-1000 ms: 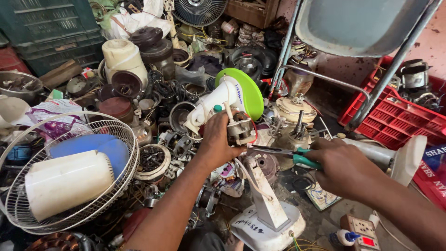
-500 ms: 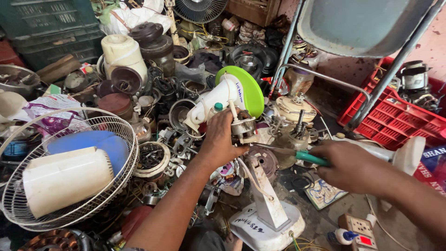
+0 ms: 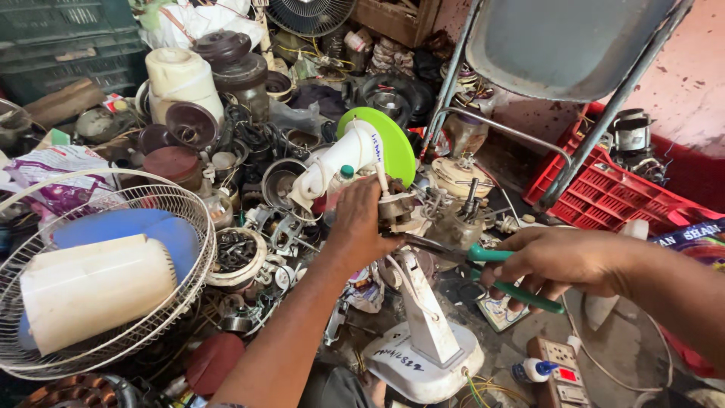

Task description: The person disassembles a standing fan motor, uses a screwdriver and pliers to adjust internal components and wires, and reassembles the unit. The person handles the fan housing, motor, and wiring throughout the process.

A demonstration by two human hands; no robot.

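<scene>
Left hand (image 3: pixel 361 227) is wrapped around the neck of a white fan body (image 3: pixel 340 162), right where its small motor block (image 3: pixel 395 208) sits on top of the white stand (image 3: pixel 423 317). Right hand (image 3: pixel 559 261) is closed around green-handled pliers (image 3: pixel 483 261), tips poking in at the block just below the left hand. The green disc (image 3: pixel 381 140) sits behind the fan body. A wire fan guard (image 3: pixel 151 227) with a blue blade lies off to the left, and a red crate (image 3: pixel 604 193) sits to the right.

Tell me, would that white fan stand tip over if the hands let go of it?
Probably not easily: the white fan stand has a broad round base flat on the floor. Its top looks heavy, though, where the left hand grips the motor part, so a sideways push might topple it.
</scene>
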